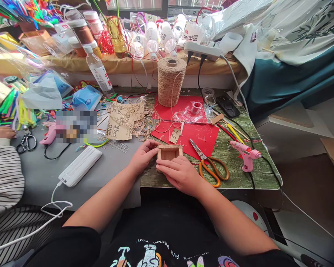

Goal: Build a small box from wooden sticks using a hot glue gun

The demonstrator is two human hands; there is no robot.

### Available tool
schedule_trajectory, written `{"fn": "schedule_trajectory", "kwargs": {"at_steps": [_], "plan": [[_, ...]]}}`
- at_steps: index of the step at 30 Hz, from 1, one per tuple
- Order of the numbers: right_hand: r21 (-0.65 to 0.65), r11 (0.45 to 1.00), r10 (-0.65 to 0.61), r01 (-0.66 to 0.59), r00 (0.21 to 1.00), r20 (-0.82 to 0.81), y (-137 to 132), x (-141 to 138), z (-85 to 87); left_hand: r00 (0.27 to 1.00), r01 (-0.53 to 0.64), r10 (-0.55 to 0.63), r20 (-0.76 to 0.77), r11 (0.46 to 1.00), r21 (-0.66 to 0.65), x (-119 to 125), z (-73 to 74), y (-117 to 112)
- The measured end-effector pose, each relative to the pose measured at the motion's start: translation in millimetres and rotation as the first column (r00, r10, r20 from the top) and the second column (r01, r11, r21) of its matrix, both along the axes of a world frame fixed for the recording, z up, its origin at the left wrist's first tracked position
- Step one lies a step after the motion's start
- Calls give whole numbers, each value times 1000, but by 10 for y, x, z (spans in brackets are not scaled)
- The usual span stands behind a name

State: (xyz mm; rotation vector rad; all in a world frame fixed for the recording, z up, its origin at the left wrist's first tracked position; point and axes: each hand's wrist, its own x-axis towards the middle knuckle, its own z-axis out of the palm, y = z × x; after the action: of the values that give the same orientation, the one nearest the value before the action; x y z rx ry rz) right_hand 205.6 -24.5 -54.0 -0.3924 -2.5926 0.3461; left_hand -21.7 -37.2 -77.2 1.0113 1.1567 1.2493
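Note:
Both of my hands hold a small open wooden box [169, 151] made of sticks, resting on the table near its front edge. My left hand [142, 155] grips the box's left side with fingers curled around it. Across the box's near side lies my right hand [180, 175], fingers closed on it. A strand of jute twine runs from the box toward the big twine spool [171, 81] standing behind it. Orange-handled scissors [211, 163] lie just right of my right hand.
A pink glue gun [246, 154] stands at the right on the green wood board. Red paper [200, 134] lies behind the box, with paper tags [124, 120] to its left. A white power bank [80, 165] sits left. Another person's striped sleeve [4, 174] is at far left.

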Motion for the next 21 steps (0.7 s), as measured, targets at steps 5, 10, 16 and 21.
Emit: {"fn": "schedule_trajectory", "kwargs": {"at_steps": [5,10,16,21], "plan": [[-9,1000,2,-2,1000,18,1,7,-5,1000,7,-7,-9,1000,13,4,-33,1],[2,1000,1,-1,1000,8,2,4,-3,1000,1,2,-28,996,88,-4,-76,2],[70,997,-9,6,999,40,8,-5,-45,886,87,42,-462,963,254,-105,-7,42],[104,994,-18,12,998,57,-4,-3,-50,835,159,16,-551,950,269,-119,10,59]]}}
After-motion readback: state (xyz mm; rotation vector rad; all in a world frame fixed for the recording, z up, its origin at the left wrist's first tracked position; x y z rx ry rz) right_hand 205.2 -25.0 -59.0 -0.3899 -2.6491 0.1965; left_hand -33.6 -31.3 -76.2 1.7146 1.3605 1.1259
